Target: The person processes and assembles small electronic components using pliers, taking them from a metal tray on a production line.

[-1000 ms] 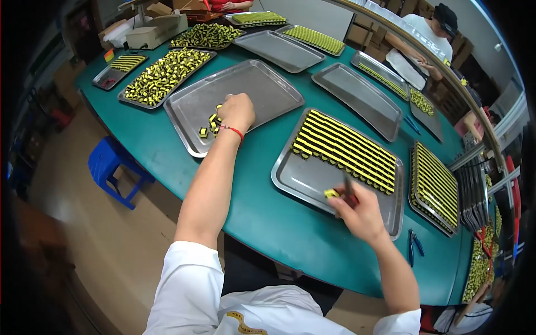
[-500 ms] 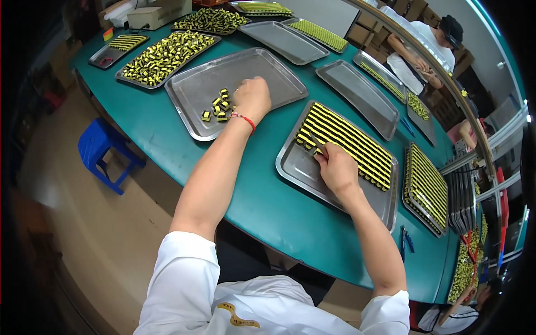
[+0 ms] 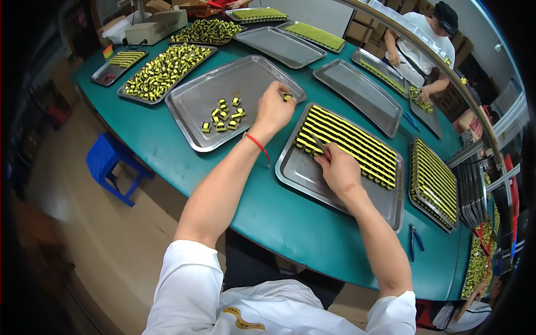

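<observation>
Small yellow-and-black block-shaped parts (image 3: 221,116) lie loose in a cluster on a large grey metal tray (image 3: 192,103), and many more stand in straight, close-packed rows (image 3: 352,148) on a second grey metal tray (image 3: 304,170) to its right, both on the green surface (image 3: 262,212). The left hand (image 3: 276,107) pinches a single block (image 3: 287,96) at its fingertips, over the right end of the first tray. The right hand (image 3: 340,169) grasps a slim dark tool (image 3: 321,145) whose tip points at the left end of the nearest row; whether that tip grips or touches a part cannot be told.

To work well here, I would judge, the block wants a light pinch on its sides and its yellow face turned to match the row. The tool should come in low and square, with small nudges, so that neighbours are not knocked askew.

The left forearm reaches forward and slants rightward, a red cord bracelet (image 3: 258,144) at the wrist. The right forearm slants forward and leftward, its hand low over the second tray.
</observation>
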The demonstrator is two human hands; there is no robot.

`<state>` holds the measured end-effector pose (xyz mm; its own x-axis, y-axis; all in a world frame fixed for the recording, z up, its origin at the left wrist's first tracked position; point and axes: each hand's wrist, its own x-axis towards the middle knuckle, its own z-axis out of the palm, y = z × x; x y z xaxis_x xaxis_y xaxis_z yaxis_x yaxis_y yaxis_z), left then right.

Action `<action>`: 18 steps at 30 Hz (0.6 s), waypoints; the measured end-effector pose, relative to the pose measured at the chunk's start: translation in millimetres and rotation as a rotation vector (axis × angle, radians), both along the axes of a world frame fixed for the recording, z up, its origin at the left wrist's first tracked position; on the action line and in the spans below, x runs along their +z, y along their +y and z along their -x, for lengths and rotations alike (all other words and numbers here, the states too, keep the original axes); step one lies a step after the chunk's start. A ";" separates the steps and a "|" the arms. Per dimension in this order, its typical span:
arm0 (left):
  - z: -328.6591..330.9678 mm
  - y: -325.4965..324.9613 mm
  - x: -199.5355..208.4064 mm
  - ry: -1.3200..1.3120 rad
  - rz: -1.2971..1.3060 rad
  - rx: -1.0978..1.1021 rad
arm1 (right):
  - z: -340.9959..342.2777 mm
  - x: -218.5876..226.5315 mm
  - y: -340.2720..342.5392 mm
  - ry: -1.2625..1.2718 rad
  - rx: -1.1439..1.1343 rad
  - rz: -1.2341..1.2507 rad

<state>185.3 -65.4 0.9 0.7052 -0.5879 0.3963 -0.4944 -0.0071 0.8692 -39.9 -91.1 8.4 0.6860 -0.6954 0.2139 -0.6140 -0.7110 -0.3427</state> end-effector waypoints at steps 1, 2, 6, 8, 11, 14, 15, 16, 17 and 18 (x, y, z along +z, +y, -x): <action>3.8 1.2 -0.5 -0.015 -0.006 0.008 | 7.4 -1.0 1.2 -0.092 0.045 -0.030; 11.5 2.4 -2.5 0.030 0.032 -0.055 | 19.6 1.9 5.5 -0.180 0.076 -0.133; 55.8 5.2 -1.3 0.146 0.125 -0.305 | 80.4 19.0 27.4 -0.629 0.173 -1.054; 84.1 9.8 1.0 0.113 0.148 -0.415 | 108.6 25.6 38.6 -0.693 0.158 -1.301; 128.6 28.4 15.4 0.122 0.048 -0.568 | 137.9 15.8 44.9 -0.832 0.231 -1.609; 152.5 46.2 23.5 0.039 0.070 -0.670 | 148.8 13.5 48.7 -0.741 0.383 -1.683; 155.5 51.4 20.5 -0.027 0.133 -0.685 | 146.1 19.9 50.4 -0.736 0.402 -1.741; 158.4 52.5 20.5 -0.099 0.148 -0.689 | 144.6 21.8 48.5 -0.742 0.413 -1.772; 161.6 54.1 19.0 -0.115 0.161 -0.710 | 144.4 21.4 47.2 -0.748 0.426 -1.803; 163.2 53.2 19.6 -0.161 0.180 -0.731 | 144.9 20.6 44.9 -0.751 0.447 -1.841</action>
